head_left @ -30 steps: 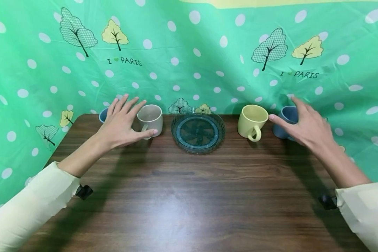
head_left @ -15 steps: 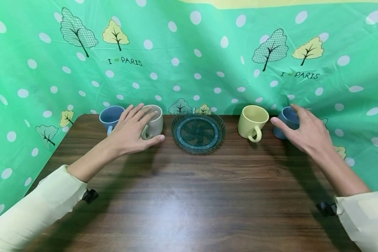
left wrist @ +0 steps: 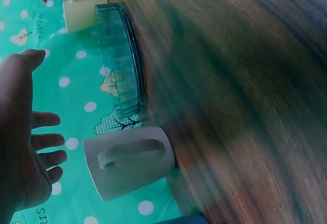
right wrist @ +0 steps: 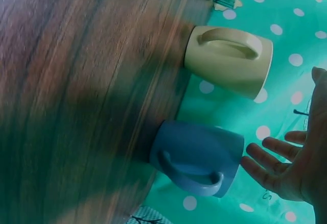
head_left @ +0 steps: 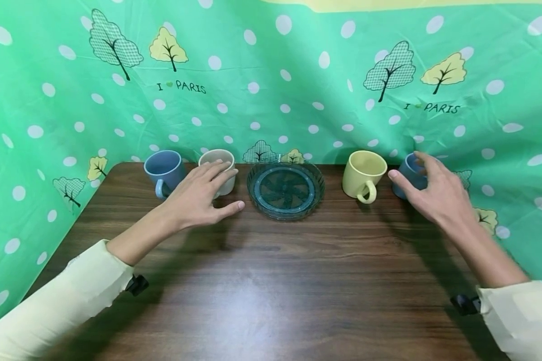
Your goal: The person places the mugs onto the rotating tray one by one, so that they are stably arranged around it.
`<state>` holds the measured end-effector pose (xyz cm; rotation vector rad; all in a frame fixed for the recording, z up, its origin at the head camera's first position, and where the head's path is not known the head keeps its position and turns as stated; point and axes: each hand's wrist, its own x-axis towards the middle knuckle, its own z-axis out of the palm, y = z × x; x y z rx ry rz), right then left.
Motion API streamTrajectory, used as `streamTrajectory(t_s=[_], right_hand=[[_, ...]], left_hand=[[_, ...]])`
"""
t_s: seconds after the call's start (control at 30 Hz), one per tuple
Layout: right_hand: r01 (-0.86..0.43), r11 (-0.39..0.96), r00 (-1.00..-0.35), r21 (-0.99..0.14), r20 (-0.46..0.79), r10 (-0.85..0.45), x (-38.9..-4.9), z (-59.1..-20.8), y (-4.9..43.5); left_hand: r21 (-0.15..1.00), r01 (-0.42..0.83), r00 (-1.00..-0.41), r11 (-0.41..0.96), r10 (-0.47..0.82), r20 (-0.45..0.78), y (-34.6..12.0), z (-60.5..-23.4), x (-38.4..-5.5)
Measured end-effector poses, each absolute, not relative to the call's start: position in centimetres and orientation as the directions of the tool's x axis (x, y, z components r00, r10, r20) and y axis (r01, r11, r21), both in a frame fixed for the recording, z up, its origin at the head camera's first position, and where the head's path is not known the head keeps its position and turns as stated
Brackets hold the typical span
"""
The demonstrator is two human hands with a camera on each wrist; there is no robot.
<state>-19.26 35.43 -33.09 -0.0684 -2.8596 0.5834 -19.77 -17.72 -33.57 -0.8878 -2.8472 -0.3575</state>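
In the head view, my left hand [head_left: 198, 198], fingers straight and thumb spread, hovers in front of a pale grey mug [head_left: 227, 183] and covers part of it. The left wrist view shows a gap between those fingers and the grey mug [left wrist: 127, 165]. Over at the right, my right hand [head_left: 442, 195] hangs relaxed beside a dark blue mug [head_left: 413, 175], nothing in its grasp. In the right wrist view its fingertips come right up to the rim of the blue mug [right wrist: 196, 150]. A yellow mug [head_left: 363, 178] stands just left of that one, handle towards me.
A lighter blue mug [head_left: 164, 168] stands at the far left of the row. Between the grey and yellow mugs lies a round dark-tinted glass dish [head_left: 285, 189]. A green dotted cloth [head_left: 271, 65] hangs behind the brown wooden table [head_left: 307, 281].
My left hand has moved right and towards me, from between the lighter blue and grey mugs to in front of the grey one. My right hand has lowered slightly. The mugs and dish stay put.
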Motion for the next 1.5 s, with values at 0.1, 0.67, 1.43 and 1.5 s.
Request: streamTrajectory(t_s=[0.1, 0.67, 1.43, 1.5], right_hand=[[0.002, 0.915, -0.974, -0.403, 0.205, 0.092, -19.1, -33.2, 35.2], [-0.04, 0.874, -0.976, -0.484, 0.205, 0.069, -18.6, -35.0, 34.1], [-0.058, 0.832, -0.982, -0.552, 0.18, 0.051, -18.7, -36.9, 33.3], [-0.054, 0.831, -0.984, -0.554, 0.17, 0.049, -18.7, -37.0, 33.3]], left_hand=[[0.188, 0.582, -0.812, 0.791, 0.552, 0.191, -17.4, -33.7, -19.7], [0.25, 0.584, -0.812, 0.772, 0.564, 0.152, -16.3, -35.4, -19.4], [0.264, 0.605, -0.791, 0.751, 0.604, 0.096, -15.3, -38.2, -19.8], [0.26, 0.607, -0.789, 0.751, 0.609, 0.084, -15.3, -38.4, -19.9]])
